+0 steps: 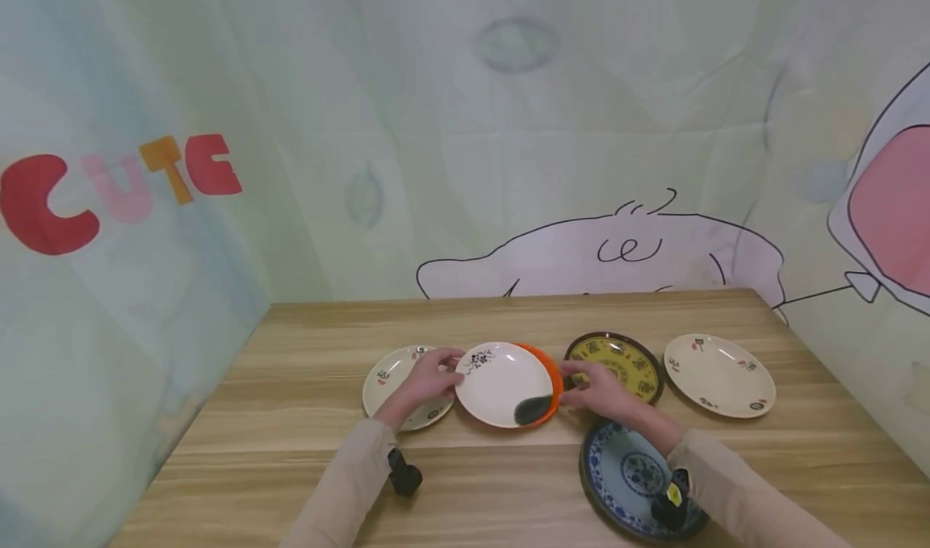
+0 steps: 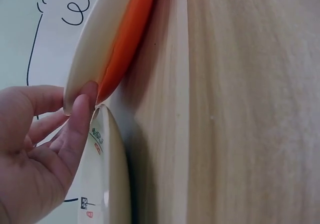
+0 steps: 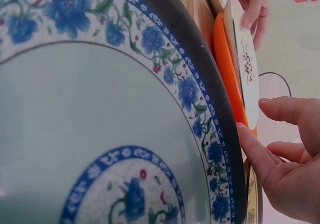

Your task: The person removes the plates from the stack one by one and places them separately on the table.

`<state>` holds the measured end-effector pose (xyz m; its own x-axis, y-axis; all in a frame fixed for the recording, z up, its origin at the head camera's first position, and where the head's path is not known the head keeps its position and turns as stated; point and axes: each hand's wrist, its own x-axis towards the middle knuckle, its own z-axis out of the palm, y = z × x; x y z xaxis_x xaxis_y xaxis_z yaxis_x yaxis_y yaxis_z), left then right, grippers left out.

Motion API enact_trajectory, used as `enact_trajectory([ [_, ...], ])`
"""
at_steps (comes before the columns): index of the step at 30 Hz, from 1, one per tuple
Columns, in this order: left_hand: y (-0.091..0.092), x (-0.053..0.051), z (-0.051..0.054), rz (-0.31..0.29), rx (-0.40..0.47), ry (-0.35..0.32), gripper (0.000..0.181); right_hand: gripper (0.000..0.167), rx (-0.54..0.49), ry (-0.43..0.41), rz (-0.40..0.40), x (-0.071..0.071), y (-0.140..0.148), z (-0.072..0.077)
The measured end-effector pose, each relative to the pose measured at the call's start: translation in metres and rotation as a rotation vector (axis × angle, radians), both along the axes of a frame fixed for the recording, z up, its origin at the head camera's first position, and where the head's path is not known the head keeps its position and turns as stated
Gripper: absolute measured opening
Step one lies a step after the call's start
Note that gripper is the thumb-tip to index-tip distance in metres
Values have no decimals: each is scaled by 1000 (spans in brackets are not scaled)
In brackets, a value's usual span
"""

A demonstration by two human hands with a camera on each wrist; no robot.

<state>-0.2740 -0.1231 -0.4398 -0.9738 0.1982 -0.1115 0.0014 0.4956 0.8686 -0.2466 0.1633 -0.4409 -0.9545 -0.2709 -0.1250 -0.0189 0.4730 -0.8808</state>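
A white plate (image 1: 501, 386) with a dark sprig and a dark green patch rests on an orange plate (image 1: 555, 386), whose rim shows along the right. My left hand (image 1: 430, 377) pinches the white plate's left rim between thumb and fingers; in the left wrist view the rim (image 2: 82, 73) sits in that grip, tilted over the orange plate. On the other side is my right hand (image 1: 599, 388), its thumb apart from the white plate and a fingertip touching or very close to the orange edge (image 3: 229, 68).
A cream patterned plate (image 1: 385, 382) lies under my left forearm. To the right are an olive-yellow plate (image 1: 617, 362) with a dark rim and a cream oval plate (image 1: 719, 374). Below my right forearm lies a blue floral plate (image 1: 617, 483). All sit on a wooden table (image 1: 291, 370).
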Motion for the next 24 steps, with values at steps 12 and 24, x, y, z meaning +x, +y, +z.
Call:
enact_trajectory([
  [12,-10,8,2,67,9,56,45,59,-27,-8,26,0,0,0],
  [24,-31,13,11,150,67,84,44,60,-37,-19,34,0,1,0],
])
